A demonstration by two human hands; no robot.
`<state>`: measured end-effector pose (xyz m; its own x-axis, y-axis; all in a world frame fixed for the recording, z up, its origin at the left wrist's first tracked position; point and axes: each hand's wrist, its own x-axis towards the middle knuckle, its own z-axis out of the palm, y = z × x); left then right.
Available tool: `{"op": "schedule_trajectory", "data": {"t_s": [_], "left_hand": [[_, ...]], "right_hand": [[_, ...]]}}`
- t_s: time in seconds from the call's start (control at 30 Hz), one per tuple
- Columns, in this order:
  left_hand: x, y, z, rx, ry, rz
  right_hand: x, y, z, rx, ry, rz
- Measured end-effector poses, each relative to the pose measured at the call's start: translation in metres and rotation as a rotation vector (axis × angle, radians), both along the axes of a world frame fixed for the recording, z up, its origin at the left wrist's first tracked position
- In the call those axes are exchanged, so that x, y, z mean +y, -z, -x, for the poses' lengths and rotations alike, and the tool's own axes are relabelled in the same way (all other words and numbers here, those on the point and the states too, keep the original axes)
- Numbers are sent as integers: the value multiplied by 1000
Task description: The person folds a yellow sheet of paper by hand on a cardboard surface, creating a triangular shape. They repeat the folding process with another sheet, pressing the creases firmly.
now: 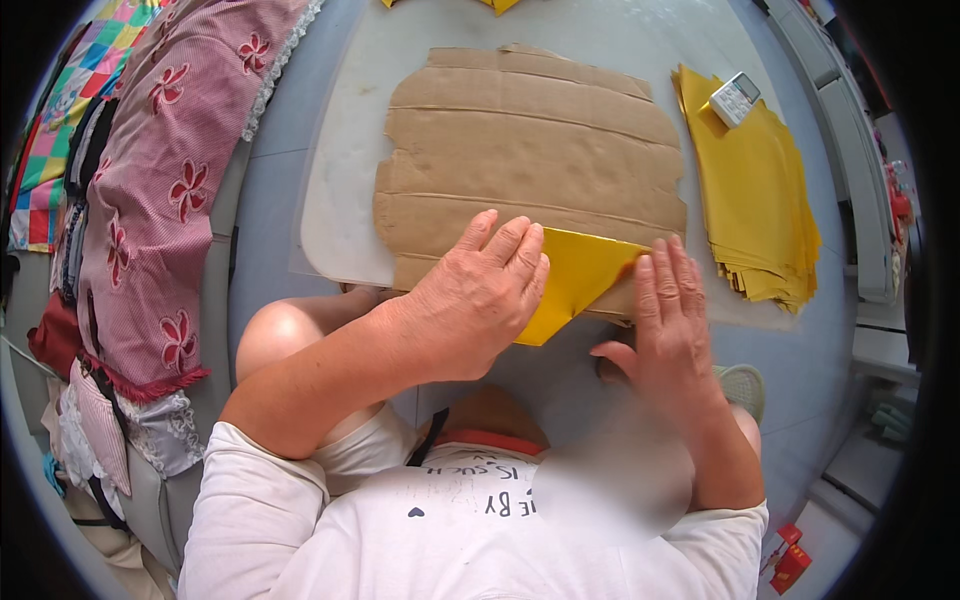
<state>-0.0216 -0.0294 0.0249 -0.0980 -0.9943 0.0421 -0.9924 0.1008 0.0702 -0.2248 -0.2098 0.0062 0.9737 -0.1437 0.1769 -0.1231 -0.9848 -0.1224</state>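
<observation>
A folded sheet of shiny gold paper [581, 270] lies at the near edge of a flattened piece of corrugated cardboard [532, 142]. One corner of the sheet juts past the cardboard toward me. My left hand [495, 292] rests flat over the sheet's left part and hides it. At its right tip, the fingertips of my right hand [671, 315] touch or nearly touch the paper, with the thumb spread away. Neither hand grips the sheet. Whether anything lies under my left palm is hidden.
A stack of gold paper sheets [750, 195] lies on the right of the pale tabletop [345, 195], with a white remote control [735, 99] on top. More gold paper [491, 4] shows at the far edge. A sofa with a pink flowered cover [161, 150] stands at left.
</observation>
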Motion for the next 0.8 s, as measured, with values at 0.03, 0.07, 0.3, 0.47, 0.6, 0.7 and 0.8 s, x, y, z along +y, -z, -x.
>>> {"op": "schedule_trajectory", "data": {"t_s": [0.03,0.07,0.3,0.47,0.6,0.7,0.8], "left_hand": [[0,0,0,2,-2,3],[0,1,1,3,-5,7],[0,-6,-1,23,10,-34],[5,-11,-7,170,17,5],[6,-22,-15,269,10,42],[5,-21,-23,297,18,100],[3,-20,-30,341,-33,83]], "right_hand": [[2,1,-3,-24,-79,-13],[4,4,-7,-49,-158,-27],[9,10,-26,-141,-289,-85],[12,8,-32,-191,-242,-167],[9,-1,-40,-226,-225,-317],[4,4,-41,-231,-211,-393],[3,7,-45,-248,-160,-490]]}}
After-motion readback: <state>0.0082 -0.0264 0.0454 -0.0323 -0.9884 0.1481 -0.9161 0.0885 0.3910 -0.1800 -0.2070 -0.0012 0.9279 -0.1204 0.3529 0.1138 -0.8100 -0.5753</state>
